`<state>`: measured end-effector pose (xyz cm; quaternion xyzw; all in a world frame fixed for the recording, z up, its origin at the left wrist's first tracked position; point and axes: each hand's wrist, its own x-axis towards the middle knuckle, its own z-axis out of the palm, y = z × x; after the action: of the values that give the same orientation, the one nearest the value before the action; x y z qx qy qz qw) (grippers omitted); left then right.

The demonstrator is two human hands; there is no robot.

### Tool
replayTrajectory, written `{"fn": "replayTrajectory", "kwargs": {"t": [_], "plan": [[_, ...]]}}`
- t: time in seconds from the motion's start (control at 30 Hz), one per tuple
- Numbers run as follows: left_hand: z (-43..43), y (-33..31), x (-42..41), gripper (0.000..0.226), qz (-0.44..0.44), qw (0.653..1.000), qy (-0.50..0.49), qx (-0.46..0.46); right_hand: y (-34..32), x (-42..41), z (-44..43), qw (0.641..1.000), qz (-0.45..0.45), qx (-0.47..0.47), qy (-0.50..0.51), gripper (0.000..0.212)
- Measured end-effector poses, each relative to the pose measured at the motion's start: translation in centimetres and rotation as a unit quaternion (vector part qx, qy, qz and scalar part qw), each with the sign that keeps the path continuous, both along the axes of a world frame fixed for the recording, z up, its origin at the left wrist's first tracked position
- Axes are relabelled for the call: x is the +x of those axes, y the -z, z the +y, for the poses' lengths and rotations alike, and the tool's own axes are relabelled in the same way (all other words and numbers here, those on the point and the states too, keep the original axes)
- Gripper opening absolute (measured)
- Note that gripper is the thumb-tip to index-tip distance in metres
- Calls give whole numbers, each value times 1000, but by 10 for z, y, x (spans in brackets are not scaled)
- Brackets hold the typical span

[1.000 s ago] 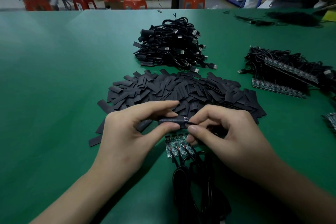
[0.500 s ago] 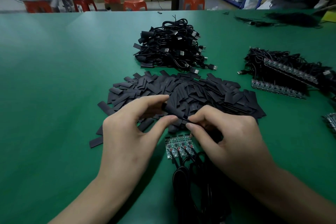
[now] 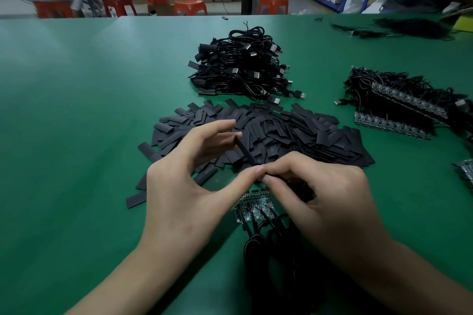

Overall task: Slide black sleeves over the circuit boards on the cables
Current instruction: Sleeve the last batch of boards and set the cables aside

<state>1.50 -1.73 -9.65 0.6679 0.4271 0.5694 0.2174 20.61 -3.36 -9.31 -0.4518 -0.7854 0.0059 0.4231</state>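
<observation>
Near centre, head view: left hand (image 3: 184, 186) pinching one sleeve (image 3: 244, 149) between thumb and forefinger, tilted, far end up. Right hand (image 3: 325, 202) curled, pinching at the sleeve's near end, touching the left thumb. Probably gripping the cable or board meant to go in, but hidden under fingers, cannot tell. Board inside the sleeve or not: not visible.

Just below the hands, on the table (image 3: 76, 110): short row of bare boards (image 3: 252, 208), unsleeved, cables (image 3: 258, 245) running off toward the near edge.

Beyond the hands: big loose pile (image 3: 294, 133) of flat sleeves, plenty unused.

Far centre: heap (image 3: 243, 66) of coiled cables with plugs, dark sleeved ends showing. Judged done.

Right: batch (image 3: 399, 107) of cables with bare green boards in rows, waiting. Further strip (image 3: 466, 171) of boards at the right edge, cut off.

Judged mid-task: one sleeve in hand, apparently being fitted; a good heap finished; near row plus right batch left to do. Share done hard to count, likely around half or less.

Far background: stools (image 3: 190, 6), other persons at other tables, not involved.
</observation>
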Motion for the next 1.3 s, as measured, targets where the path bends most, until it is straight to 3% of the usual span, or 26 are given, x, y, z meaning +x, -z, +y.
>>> {"fn": "replayTrajectory", "kwargs": {"t": [0.4, 0.63, 0.87, 1.07, 1.3], "plan": [[7, 4, -3, 57, -22, 998, 49, -31, 1, 1, 1, 991, 104, -85, -25, 2], [7, 7, -1, 54, -49, 994, 79, -64, 0, 1, 1, 997, 48, -53, -6, 13], [4, 10, 4, 45, -14, 996, 58, -71, 4, -2, 0, 995, -89, 54, 8, 15], [4, 9, 6, 40, 14, 999, 15, -47, 4, -7, -1, 995, -84, 51, 16, 12], [6, 9, -2, 59, -11, 993, 55, -105, 0, -1, 0, 998, -33, -45, 12, 12]]}}
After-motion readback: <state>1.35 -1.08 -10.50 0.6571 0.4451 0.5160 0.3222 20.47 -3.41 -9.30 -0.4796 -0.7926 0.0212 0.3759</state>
